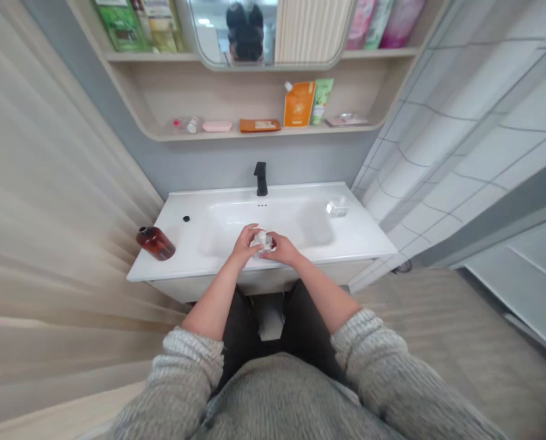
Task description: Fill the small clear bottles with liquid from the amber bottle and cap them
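Note:
Over the front edge of the white sink basin (273, 223), my left hand (245, 243) and my right hand (282, 249) hold a small clear bottle (262, 242) between them. The bottle has a white top, and the fingers of both hands curl around its sides, covering part of it. A similar clear bottle (338, 208) rests on the basin's right rim. Behind the hands, a black faucet (261, 179) rises from the back of the sink.
A brown bottle (156, 243) stands at the counter's left end. Above the faucet, a shelf (200, 135) carries an orange pouch (299, 104), a green tube (321, 101), an orange packet (259, 125) and a pink case (217, 126). A mirror (264, 36) hangs above.

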A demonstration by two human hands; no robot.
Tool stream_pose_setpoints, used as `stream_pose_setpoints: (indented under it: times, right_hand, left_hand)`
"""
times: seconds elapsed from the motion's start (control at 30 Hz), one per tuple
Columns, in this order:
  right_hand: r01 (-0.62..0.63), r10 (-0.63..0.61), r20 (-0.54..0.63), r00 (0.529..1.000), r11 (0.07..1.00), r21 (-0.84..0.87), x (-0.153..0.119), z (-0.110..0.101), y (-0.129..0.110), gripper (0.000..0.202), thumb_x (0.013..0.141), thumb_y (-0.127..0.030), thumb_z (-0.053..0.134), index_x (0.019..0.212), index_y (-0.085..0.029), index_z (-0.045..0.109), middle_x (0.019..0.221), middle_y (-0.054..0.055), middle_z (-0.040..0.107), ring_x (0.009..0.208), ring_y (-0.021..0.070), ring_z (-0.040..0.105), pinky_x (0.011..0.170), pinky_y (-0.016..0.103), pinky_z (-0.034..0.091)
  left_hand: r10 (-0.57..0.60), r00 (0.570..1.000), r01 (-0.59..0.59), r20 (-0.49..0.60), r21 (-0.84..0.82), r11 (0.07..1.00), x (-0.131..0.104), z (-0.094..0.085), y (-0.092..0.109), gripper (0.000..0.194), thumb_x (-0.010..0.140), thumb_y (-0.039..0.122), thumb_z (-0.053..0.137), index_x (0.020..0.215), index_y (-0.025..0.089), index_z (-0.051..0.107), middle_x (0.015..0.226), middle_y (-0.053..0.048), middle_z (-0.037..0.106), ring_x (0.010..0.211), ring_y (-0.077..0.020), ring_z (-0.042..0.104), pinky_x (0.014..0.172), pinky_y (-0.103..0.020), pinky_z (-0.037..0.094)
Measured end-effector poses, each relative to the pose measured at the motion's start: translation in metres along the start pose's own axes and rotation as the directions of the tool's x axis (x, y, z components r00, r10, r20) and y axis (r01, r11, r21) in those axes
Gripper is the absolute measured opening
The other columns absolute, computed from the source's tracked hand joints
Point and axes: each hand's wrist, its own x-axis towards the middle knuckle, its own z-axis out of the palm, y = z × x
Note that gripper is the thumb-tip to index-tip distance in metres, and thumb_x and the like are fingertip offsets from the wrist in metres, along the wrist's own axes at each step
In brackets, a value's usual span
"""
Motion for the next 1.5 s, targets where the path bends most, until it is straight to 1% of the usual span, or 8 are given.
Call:
stream_pose_setpoints:
  times: [0.17, 0.37, 0.53, 0.7, 1.13, 1.3, 1.4, 1.5]
  right_hand:
    - [-0.013, 0.013, 0.02, 1.0, 1.0, -0.011, 0.0, -0.003, -0.003, 0.073, 0.066, -0.048, 0.097, 0.128, -0.021, 0.068, 0.095, 0.001, 0.074, 0.078, 0.0178, 0.063, 0.076, 0.031, 0.052]
    - [-0.002, 0.002, 0.019, 1.0, 1.0, -0.03, -0.001, -0.003, -0.003, 0.075, 0.067, -0.046, 0.098, 0.131, -0.02, 0.068, 0.097, 0.001, 0.074, 0.077, 0.017, 0.062, 0.075, 0.03, 0.052]
    - [-0.006, 0.007, 0.009, 1.0, 0.999, -0.04, -0.002, -0.003, -0.002, 0.078, 0.066, -0.045, 0.1, 0.132, -0.02, 0.068, 0.099, 0.002, 0.075, 0.079, 0.0178, 0.064, 0.077, 0.031, 0.052]
    - [-0.011, 0.012, 0.008, 1.0, 0.999, -0.047, -0.002, -0.002, -0.001, 0.076, 0.067, -0.046, 0.099, 0.131, -0.019, 0.068, 0.099, 0.003, 0.075, 0.078, 0.0177, 0.063, 0.077, 0.031, 0.052]
    - [0.02, -0.02, 0.0, 1.0, 1.0, -0.006, -0.002, -0.001, 0.001, 0.072, 0.069, -0.047, 0.098, 0.129, -0.019, 0.068, 0.104, 0.005, 0.076, 0.083, 0.0197, 0.067, 0.08, 0.032, 0.052]
    - [0.006, -0.007, -0.02, 1.0, 1.0, -0.029, -0.003, -0.001, 0.002, 0.076, 0.068, -0.046, 0.099, 0.132, -0.02, 0.068, 0.107, 0.006, 0.077, 0.086, 0.0211, 0.069, 0.082, 0.032, 0.053]
    - [0.01, -0.011, -0.03, 1.0, 1.0, -0.029, -0.004, 0.0, 0.006, 0.074, 0.07, -0.047, 0.098, 0.132, -0.021, 0.068, 0.11, 0.006, 0.078, 0.087, 0.021, 0.07, 0.082, 0.032, 0.054]
    - [0.004, -0.005, -0.035, 0.999, 1.0, -0.018, -0.005, 0.001, 0.009, 0.074, 0.071, -0.047, 0.097, 0.134, -0.021, 0.067, 0.109, 0.006, 0.077, 0.086, 0.0207, 0.07, 0.081, 0.032, 0.054]
  left_hand:
    - [0.047, 0.996, -0.043, -0.078, 0.049, 0.998, 0.001, 0.002, -0.001, 0.072, 0.059, 0.04, 0.102, 0.117, 0.025, 0.061, 0.104, -0.003, 0.069, 0.102, -0.0238, 0.068, 0.095, -0.038, 0.052]
    - [-0.007, 1.0, 0.008, -0.002, 0.086, 0.996, 0.0, 0.003, 0.009, 0.074, 0.073, 0.04, 0.094, 0.138, 0.024, 0.06, 0.108, -0.006, 0.077, 0.102, -0.0241, 0.072, 0.103, -0.042, 0.052]
    - [0.019, 1.0, -0.012, -0.018, 0.31, 0.951, 0.01, 0.003, 0.042, 0.062, 0.081, 0.035, 0.085, 0.139, 0.023, 0.066, 0.109, -0.006, 0.081, 0.108, -0.0239, 0.075, 0.109, -0.044, 0.054]
    - [0.058, 0.996, -0.087, 0.067, 0.654, 0.752, 0.018, 0.005, 0.084, 0.035, 0.085, 0.027, 0.08, 0.12, 0.026, 0.079, 0.124, -0.005, 0.082, 0.114, -0.0238, 0.075, 0.105, -0.041, 0.057]
    - [0.058, 0.998, -0.019, -0.023, 0.784, 0.621, 0.01, 0.029, 0.12, 0.032, 0.084, 0.022, 0.079, 0.116, 0.026, 0.08, 0.104, -0.002, 0.084, 0.098, -0.0233, 0.08, 0.095, -0.038, 0.062]
    - [0.088, 0.989, 0.037, -0.119, 0.776, 0.63, 0.004, 0.027, 0.121, 0.025, 0.081, 0.023, 0.079, 0.106, 0.026, 0.078, 0.096, -0.002, 0.082, 0.086, -0.0217, 0.077, 0.087, -0.036, 0.061]
    - [0.074, 0.969, 0.093, -0.235, 0.628, 0.773, -0.007, 0.014, 0.122, 0.022, 0.077, 0.024, 0.081, 0.096, 0.023, 0.071, 0.102, -0.005, 0.083, 0.084, -0.0206, 0.076, 0.083, -0.035, 0.06]
    - [0.034, 0.924, 0.14, -0.381, 0.42, 0.897, -0.026, -0.014, 0.122, 0.031, 0.076, 0.034, 0.085, 0.097, 0.022, 0.066, 0.112, -0.009, 0.082, 0.085, -0.0199, 0.075, 0.08, -0.034, 0.059]
